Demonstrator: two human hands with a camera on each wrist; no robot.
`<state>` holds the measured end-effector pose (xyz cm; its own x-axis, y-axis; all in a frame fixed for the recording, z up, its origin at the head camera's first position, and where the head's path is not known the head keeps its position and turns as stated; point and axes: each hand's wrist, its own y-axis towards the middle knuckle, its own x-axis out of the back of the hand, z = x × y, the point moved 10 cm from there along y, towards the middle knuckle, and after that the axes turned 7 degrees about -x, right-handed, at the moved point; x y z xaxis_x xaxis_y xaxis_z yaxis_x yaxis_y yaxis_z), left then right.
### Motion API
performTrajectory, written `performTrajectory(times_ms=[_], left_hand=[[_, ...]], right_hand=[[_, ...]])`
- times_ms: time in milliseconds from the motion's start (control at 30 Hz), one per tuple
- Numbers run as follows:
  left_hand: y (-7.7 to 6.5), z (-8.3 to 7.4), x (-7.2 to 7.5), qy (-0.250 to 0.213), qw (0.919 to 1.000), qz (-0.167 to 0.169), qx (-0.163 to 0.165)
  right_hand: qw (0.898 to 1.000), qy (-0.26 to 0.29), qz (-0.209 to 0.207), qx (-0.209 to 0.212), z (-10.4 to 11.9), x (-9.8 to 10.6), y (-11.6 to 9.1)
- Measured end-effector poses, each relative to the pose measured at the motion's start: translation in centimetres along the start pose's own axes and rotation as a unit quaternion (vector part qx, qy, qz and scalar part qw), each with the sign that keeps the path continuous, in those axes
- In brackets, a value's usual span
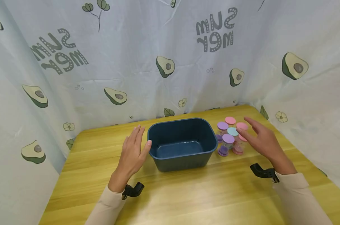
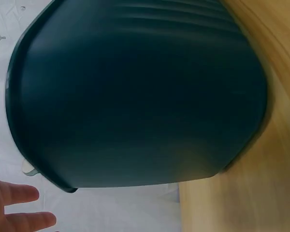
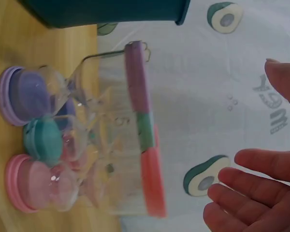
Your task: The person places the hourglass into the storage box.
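A dark teal plastic bin point(image 1: 181, 164) stands on the table, its open top facing up. Just left of it, my left hand point(image 1: 132, 153) is held up with fingers straight and nothing in its grasp. Several small sand timers cluster at the bin's right side, with caps in purple, pink and light blue. At the front are a purple sand timer point(image 1: 226, 145) and a pink one point(image 3: 38, 183). My right hand point(image 1: 261, 140) hovers at the right of the group, thumb and fingers spread and holding nothing. In the head view it overlaps the rearmost pink caps.
The wooden table point(image 1: 181, 197) stretches out in front of the bin and to both sides. A white curtain point(image 1: 142, 56) printed with avocados hangs behind and along the sides. Each wrist wears a black camera mount point(image 1: 133, 189).
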<state>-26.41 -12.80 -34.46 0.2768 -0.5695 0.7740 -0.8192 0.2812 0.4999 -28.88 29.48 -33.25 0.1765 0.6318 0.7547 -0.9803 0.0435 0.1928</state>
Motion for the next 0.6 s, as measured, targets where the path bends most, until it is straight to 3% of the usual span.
performTrajectory(times_ms=[200, 600], left_hand=[[-0.1, 0.0, -1.3, -0.055, 0.9985, 0.003, -0.001], [0.0, -0.5, -2.6, -0.134, 0.9895, -0.036, -0.041]], right_hand=[[1.0, 0.012, -0.005, -0.019, -1.7, -0.1, -0.3], [0.999, 0.03, -0.009, -0.021, -3.6, -1.1, -0.7]])
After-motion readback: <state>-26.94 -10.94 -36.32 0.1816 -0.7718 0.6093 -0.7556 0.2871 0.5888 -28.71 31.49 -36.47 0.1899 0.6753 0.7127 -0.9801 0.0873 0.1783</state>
